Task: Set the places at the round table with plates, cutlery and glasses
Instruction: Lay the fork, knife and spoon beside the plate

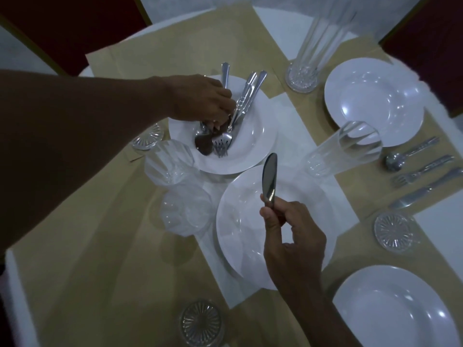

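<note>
Beside cutlery plate (250,146): two glasses (172,164) left | tall glass (343,149) right | glass stack (318,46) beyond

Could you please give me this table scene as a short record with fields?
Left hand: grips pieces of the loose steel cutlery heaped in the white centre plate.
Right hand: holds a steel table knife by its handle, blade up, over the near white plate.
Set place, far right: white deep plate, with steel spoon, steel fork and second knife side by side.
Tall clear glass: stands beside that plate.
</note>
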